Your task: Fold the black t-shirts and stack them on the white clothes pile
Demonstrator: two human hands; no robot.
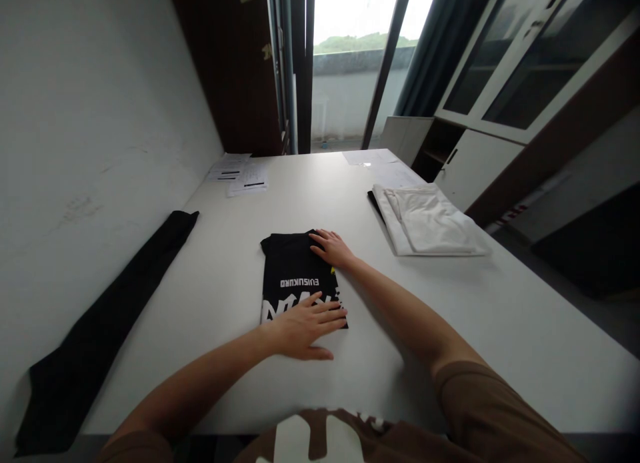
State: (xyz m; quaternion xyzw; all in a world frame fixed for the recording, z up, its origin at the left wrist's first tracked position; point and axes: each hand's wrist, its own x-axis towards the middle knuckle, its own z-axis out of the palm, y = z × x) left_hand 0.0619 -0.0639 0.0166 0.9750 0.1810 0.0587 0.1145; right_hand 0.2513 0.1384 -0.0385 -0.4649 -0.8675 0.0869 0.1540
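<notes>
A folded black T-shirt with white lettering lies flat on the white table in front of me. My left hand rests palm down across its near edge, fingers spread and pointing right, covering part of the large white print. At the far right corner of the shirt, my right hand presses lightly with its fingers stretched out over the black cloth. A bit of yellow print shows beside the right wrist. Neither hand grips the fabric.
Long folded black trousers lie along the wall on the left. Folded white cloth sits at the right, with something black under its left edge. Papers with pens lie far left, more sheets far right. Cabinets stand beyond.
</notes>
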